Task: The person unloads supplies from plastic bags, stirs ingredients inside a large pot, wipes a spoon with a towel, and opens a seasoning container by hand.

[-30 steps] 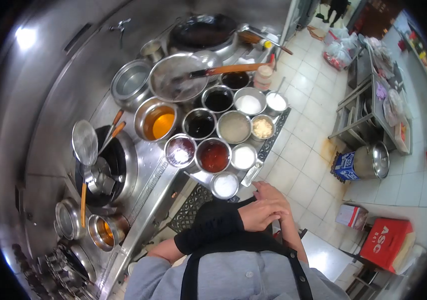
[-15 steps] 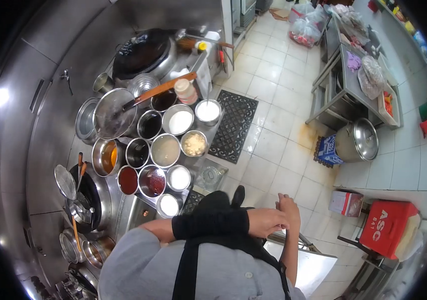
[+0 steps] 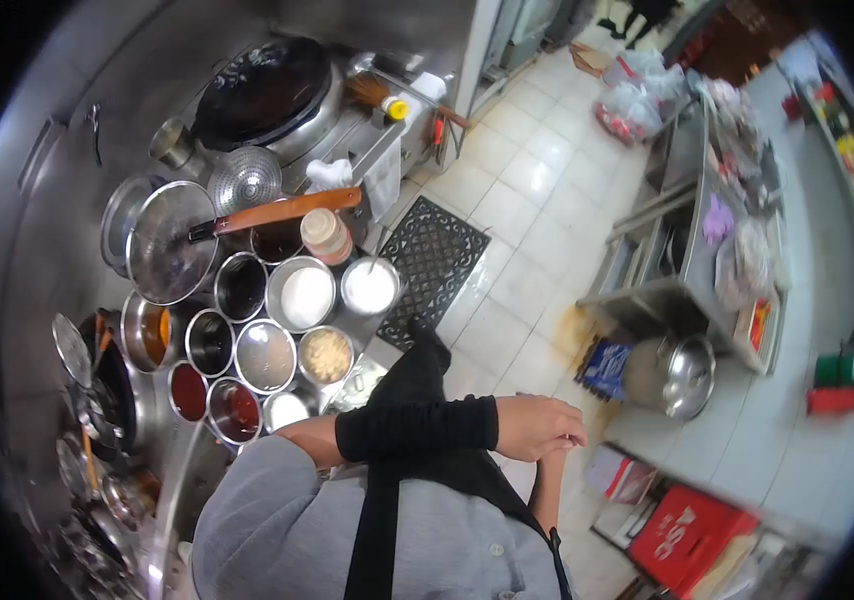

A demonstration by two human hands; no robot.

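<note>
My left hand [image 3: 539,428] reaches across my body, a black sleeve [image 3: 417,430] covering its forearm. Its fingers are curled at my right wrist, and whatever lies inside them is hidden. Of my right arm only the bare forearm [image 3: 547,488] shows below. My right hand is mostly covered by the left one, so its fingers cannot be made out. Both hands are in front of my grey shirt and black apron [image 3: 417,390], away from the counter. Nearest on the left stand metal pots, among them one with chopped pale yellow pieces [image 3: 327,356] and one with white contents [image 3: 371,286].
A wooden-handled strainer [image 3: 172,243] lies over pots beside a capped bottle [image 3: 326,236]. Behind is a large wok [image 3: 265,95]. A black mat [image 3: 434,262] covers floor tiles. Right are a steel table [image 3: 682,270], lidded pot [image 3: 669,377] and red box [image 3: 687,540]. A person's legs [image 3: 637,18] show far back.
My body has moved forward and turned, so the pots shift left in view. My right hand, seen beyond the left before, is now mostly hidden behind it. A person's legs have appeared far back.
</note>
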